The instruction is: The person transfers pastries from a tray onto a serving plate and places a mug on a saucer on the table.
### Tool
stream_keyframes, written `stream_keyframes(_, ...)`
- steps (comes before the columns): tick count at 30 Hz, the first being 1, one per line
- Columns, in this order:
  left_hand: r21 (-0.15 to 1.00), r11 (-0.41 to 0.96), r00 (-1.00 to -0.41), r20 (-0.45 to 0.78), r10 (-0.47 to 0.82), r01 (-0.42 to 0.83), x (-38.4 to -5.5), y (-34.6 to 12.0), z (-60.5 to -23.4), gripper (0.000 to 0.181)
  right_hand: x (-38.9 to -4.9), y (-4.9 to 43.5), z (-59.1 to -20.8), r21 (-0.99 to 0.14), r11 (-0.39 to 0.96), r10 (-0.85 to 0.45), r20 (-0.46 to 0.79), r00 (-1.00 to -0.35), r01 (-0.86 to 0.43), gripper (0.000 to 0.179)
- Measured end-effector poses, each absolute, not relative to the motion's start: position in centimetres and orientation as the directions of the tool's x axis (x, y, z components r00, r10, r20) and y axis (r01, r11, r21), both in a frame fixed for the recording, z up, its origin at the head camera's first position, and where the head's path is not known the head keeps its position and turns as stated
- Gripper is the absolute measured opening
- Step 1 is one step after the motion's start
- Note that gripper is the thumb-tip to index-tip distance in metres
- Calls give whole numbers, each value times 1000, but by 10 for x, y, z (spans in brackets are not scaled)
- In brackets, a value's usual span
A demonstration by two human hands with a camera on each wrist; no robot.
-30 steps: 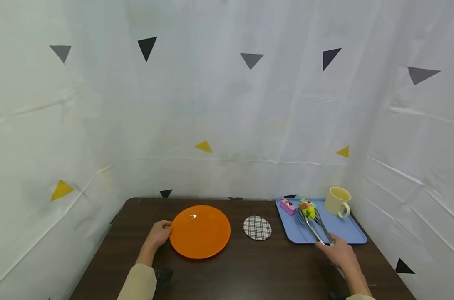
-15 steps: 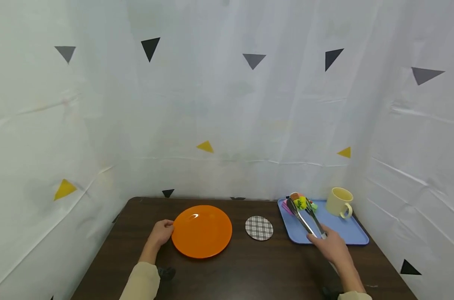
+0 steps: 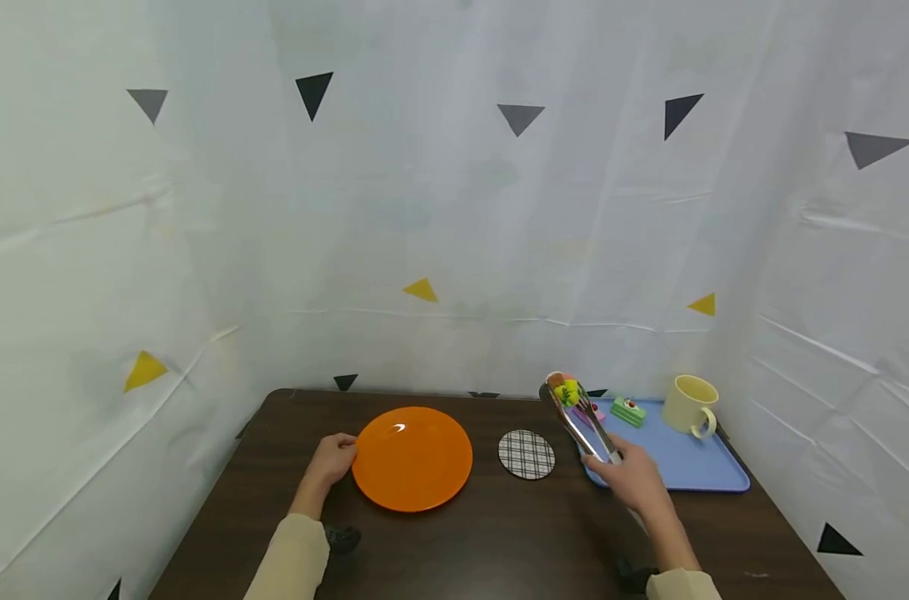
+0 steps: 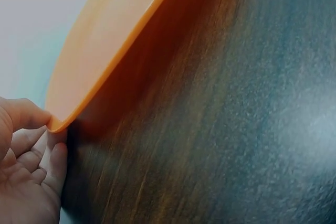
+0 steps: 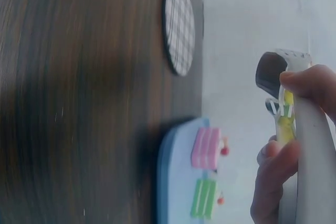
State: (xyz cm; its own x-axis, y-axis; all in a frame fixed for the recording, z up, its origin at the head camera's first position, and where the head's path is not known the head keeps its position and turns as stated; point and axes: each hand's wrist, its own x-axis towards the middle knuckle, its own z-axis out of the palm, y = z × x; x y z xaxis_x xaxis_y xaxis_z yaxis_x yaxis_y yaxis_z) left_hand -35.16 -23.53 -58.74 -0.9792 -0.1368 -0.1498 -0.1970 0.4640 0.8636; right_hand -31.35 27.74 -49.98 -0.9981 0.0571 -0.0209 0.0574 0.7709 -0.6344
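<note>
My left hand (image 3: 334, 460) pinches the left rim of the orange plate (image 3: 412, 458); in the left wrist view, thumb and fingers meet at the edge of the plate (image 4: 113, 51). My right hand (image 3: 636, 482) grips metal tongs (image 3: 571, 427), seen close up as pale tong handles (image 5: 315, 150) in the right wrist view. Between the tong tips is a small yellow piece (image 3: 569, 392) with brown and orange parts, raised above the tray's left end; its exact kind is unclear. Below and behind the tongs, a pink toy cake slice (image 3: 596, 414) is partly hidden.
A blue tray (image 3: 697, 467) at the right bears the pink slice, a green toy cake slice (image 3: 628, 412) and a yellow mug (image 3: 686, 403). A round checked coaster (image 3: 526, 454) lies between plate and tray. White curtains (image 3: 454, 208) stand behind and beside the dark table (image 3: 469, 550).
My right hand has moved left with the tongs, lifting the yellow piece up off the tray and uncovering the green slice. My left hand stays on the plate's rim.
</note>
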Motion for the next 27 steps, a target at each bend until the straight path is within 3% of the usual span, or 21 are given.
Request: stream_keyframes(27,896,404,-979,-136,-150,-187,-350,-222,-590,37,-318,200,-498,-696,718,1,16,-1000,-11,77)
